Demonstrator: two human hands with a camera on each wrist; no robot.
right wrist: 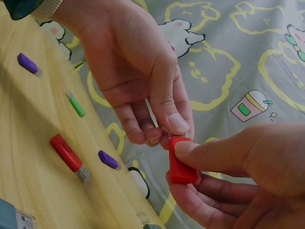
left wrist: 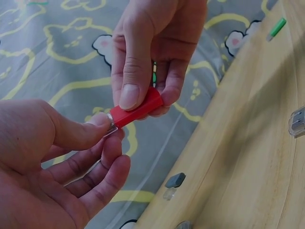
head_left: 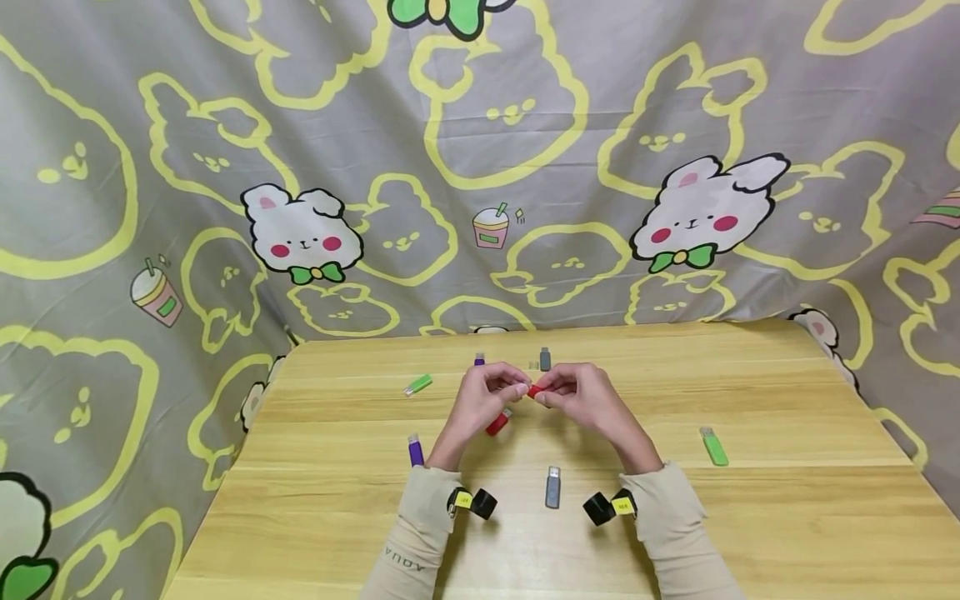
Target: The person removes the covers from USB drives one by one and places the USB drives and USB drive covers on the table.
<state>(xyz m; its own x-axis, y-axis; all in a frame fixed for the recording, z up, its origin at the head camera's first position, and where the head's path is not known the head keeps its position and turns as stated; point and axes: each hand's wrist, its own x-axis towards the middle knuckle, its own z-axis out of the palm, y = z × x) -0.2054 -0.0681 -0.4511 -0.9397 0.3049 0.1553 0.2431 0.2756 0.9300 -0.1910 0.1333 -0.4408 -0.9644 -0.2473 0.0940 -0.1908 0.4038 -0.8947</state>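
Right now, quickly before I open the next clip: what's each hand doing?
Left hand: closed, pinching the clear end of a red USB stick.
Right hand: closed, holding the same stick's red body.

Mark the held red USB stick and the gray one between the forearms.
Held red USB stick [right wrist: 184, 168], right wrist view: uncovered red casing.
Gray USB stick [head_left: 552, 492], head view: middle of gray casing.

Both sleeves [head_left: 422, 529] were beige, the left dark-lettered; black wrist cameras [head_left: 483, 504] beside the cuffs [head_left: 437, 478] bore small yellow labels [head_left: 464, 499].
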